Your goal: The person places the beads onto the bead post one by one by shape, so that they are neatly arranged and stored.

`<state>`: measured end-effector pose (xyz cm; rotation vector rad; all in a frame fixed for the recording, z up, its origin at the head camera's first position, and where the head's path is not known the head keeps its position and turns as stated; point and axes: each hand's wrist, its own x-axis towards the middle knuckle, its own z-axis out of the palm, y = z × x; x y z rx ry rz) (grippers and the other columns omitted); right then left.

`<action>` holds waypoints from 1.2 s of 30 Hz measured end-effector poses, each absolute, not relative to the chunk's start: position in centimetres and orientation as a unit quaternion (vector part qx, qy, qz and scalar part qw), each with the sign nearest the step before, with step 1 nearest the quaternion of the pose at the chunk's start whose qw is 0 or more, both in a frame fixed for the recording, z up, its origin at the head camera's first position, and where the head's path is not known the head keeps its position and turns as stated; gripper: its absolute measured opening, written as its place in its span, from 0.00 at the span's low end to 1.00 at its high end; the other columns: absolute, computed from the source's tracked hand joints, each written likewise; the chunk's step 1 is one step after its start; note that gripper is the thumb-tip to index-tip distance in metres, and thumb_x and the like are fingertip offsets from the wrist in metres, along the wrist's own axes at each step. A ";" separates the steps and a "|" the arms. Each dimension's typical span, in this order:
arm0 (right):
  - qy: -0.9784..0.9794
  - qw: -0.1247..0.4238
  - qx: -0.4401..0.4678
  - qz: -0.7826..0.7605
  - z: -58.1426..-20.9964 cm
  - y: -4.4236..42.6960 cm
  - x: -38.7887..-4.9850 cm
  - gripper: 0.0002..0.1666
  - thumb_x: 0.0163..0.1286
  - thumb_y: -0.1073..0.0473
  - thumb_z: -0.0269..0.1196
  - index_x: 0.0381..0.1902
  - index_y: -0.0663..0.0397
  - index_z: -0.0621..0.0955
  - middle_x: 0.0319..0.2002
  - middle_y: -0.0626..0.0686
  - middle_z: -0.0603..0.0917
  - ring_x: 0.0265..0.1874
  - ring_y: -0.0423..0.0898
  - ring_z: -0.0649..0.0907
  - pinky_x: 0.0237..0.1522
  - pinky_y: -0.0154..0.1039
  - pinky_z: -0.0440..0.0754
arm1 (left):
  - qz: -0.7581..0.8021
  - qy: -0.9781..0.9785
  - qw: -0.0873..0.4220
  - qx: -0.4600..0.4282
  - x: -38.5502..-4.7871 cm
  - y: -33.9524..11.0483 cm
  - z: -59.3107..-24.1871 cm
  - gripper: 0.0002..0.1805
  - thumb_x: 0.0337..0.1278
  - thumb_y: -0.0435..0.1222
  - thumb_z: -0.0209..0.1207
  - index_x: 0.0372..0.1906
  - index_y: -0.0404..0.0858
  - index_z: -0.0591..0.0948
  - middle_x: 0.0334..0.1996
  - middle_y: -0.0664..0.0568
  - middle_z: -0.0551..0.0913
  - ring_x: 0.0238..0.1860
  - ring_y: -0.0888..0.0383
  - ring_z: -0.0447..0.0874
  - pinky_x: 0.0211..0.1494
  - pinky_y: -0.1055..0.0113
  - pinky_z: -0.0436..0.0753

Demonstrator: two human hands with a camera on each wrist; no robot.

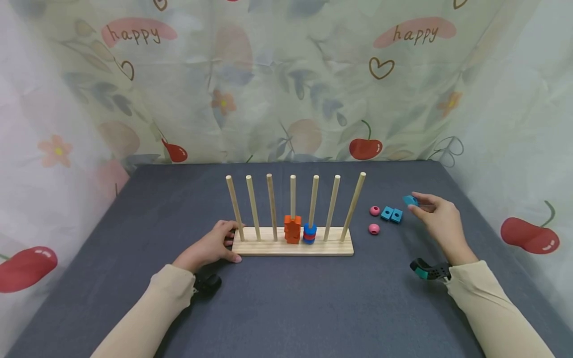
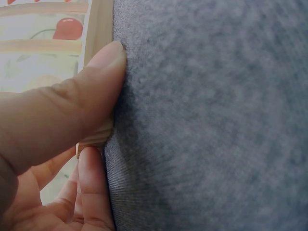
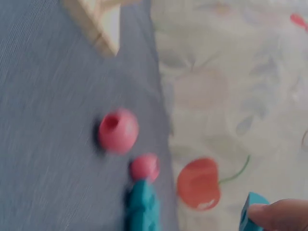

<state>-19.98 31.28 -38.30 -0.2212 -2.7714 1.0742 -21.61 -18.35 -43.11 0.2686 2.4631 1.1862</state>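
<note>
A wooden peg board with several upright pegs stands mid-table. My left hand grips its left end; in the left wrist view the thumb lies along the front edge and the other fingers are round the end. Orange pieces sit on the middle peg, and blue and red rings on the peg to its right. At the right, my right hand pinches a blue block between thumb and fingers, above the table. The right wrist view shows this blue block at its lower edge.
Left of my right hand, two blue blocks lie side by side on the dark table. Beside them are a pink bead and a nearer pink bead. A patterned curtain hangs behind the table.
</note>
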 end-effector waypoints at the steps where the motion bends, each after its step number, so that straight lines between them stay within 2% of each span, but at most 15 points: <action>1: -0.925 0.087 -0.072 0.362 -37.9 30.9 -19.8 0.30 0.72 0.46 0.58 0.67 0.53 0.72 0.59 0.65 0.77 0.54 0.61 0.79 0.44 0.52 0.80 | 0.423 0.879 0.197 0.096 -21.6 -18.4 -43.1 0.45 0.39 0.28 0.74 0.68 0.37 0.66 0.60 0.37 0.59 0.63 0.38 0.66 0.61 0.49 0.75; 4: -0.919 0.103 -0.068 0.374 -36.6 29.6 -19.3 0.32 0.69 0.41 0.59 0.66 0.48 0.74 0.59 0.61 0.78 0.54 0.55 0.80 0.43 0.46 0.80 | 0.423 0.879 0.197 0.097 -21.6 -18.3 -43.1 0.45 0.39 0.28 0.74 0.68 0.37 0.66 0.60 0.37 0.59 0.63 0.39 0.66 0.61 0.49 0.75; 9: -0.900 0.142 -0.052 0.410 -35.1 27.8 -18.6 0.33 0.63 0.36 0.63 0.62 0.41 0.78 0.53 0.53 0.83 0.42 0.28 0.81 0.38 0.24 0.77 | 0.422 0.880 0.196 0.098 -21.5 -18.2 -43.1 0.45 0.39 0.28 0.75 0.68 0.37 0.66 0.59 0.37 0.60 0.62 0.39 0.67 0.61 0.49 0.74; 11: -0.885 0.159 -0.036 0.436 -34.4 27.0 -18.4 0.31 0.62 0.38 0.65 0.61 0.41 0.79 0.50 0.49 0.84 0.39 0.24 0.81 0.38 0.21 0.77 | 0.419 0.881 0.195 0.100 -21.5 -18.2 -43.0 0.45 0.39 0.28 0.75 0.68 0.37 0.66 0.59 0.37 0.60 0.61 0.40 0.67 0.61 0.49 0.74; 15: -0.858 0.191 0.003 0.477 -32.8 25.4 -18.3 0.27 0.62 0.44 0.67 0.58 0.43 0.81 0.45 0.41 0.84 0.40 0.27 0.83 0.43 0.19 0.78 | 0.415 0.883 0.194 0.101 -21.6 -18.3 -43.0 0.45 0.40 0.29 0.74 0.68 0.38 0.66 0.59 0.37 0.60 0.60 0.41 0.67 0.60 0.49 0.74; 18: -0.835 0.217 0.032 0.505 -31.4 24.2 -18.3 0.25 0.62 0.49 0.68 0.57 0.46 0.82 0.44 0.40 0.84 0.41 0.31 0.84 0.44 0.21 0.78 | 0.421 0.880 0.196 0.098 -21.6 -18.4 -43.0 0.45 0.41 0.29 0.74 0.69 0.38 0.66 0.60 0.37 0.59 0.62 0.39 0.66 0.61 0.49 0.75; 23: -0.756 0.243 0.095 0.600 -29.5 22.4 -18.1 0.23 0.61 0.62 0.69 0.55 0.58 0.82 0.45 0.44 0.86 0.42 0.38 0.84 0.45 0.24 0.80 | 0.433 0.874 0.197 0.100 -21.4 -18.4 -43.0 0.46 0.41 0.27 0.73 0.69 0.37 0.65 0.61 0.37 0.58 0.64 0.37 0.64 0.60 0.50 0.76; 26: -0.710 0.244 0.132 0.647 -28.8 21.5 -18.0 0.22 0.59 0.67 0.69 0.53 0.62 0.82 0.47 0.47 0.86 0.42 0.40 0.85 0.46 0.25 0.80 | 0.436 0.872 0.197 0.102 -21.4 -18.4 -43.0 0.46 0.41 0.27 0.73 0.69 0.36 0.65 0.61 0.37 0.58 0.64 0.36 0.64 0.60 0.51 0.77; 36: -0.699 0.226 0.191 0.651 -28.4 19.5 -18.3 0.20 0.61 0.69 0.67 0.53 0.62 0.82 0.47 0.47 0.85 0.41 0.38 0.85 0.47 0.27 0.81 | 0.426 0.877 0.193 0.108 -21.5 -18.4 -42.9 0.46 0.40 0.28 0.74 0.69 0.36 0.65 0.60 0.37 0.59 0.63 0.38 0.65 0.61 0.49 0.75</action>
